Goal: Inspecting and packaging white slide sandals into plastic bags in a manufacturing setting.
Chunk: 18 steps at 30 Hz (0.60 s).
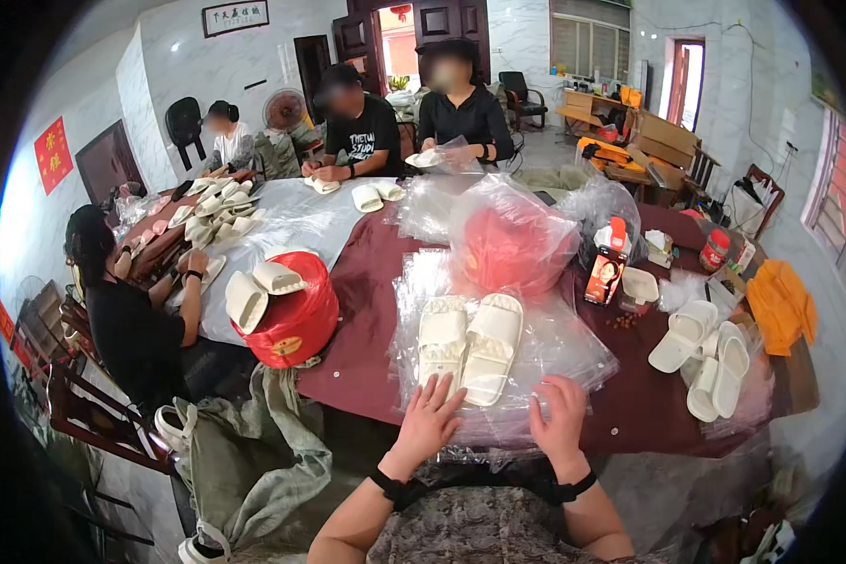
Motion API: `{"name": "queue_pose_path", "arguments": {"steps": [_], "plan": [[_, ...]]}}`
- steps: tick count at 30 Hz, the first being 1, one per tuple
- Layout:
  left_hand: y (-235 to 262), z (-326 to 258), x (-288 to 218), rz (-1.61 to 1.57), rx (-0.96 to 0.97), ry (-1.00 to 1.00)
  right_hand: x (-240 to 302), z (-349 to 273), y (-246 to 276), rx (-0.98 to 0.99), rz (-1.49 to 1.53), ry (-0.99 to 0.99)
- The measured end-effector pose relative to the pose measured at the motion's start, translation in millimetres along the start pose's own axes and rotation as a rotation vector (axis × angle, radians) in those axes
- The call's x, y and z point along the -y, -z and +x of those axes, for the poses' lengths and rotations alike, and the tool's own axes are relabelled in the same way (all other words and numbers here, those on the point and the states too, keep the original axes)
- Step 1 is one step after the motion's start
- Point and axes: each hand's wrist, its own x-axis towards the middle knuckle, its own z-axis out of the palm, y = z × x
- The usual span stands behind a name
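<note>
Camo clothing, left hand + right hand spread, empty, by two cream slides; maroon tablecloth around, marbled walls behind.

A maroon-covered table carries clear plastic bags, a red bundle and white slippers.

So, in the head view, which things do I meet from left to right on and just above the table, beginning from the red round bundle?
Red round bundle, central pair of cream slippers, right hand, phone, white slippers, orange cloth.
</note>
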Motion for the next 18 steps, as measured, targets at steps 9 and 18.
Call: {"name": "queue_pose_path", "arguments": {"steps": [9,18], "plan": [[4.1,0.6,-0.3,-0.050,-0.027,-0.010,26.4,2.7,-55.8,0.384,0.074,0.049],[25.1,-5.5,12.5,-0.089,-0.553,0.161,-2.2,-11.6,-53.0,0.158,-0.047,-0.145]]}}
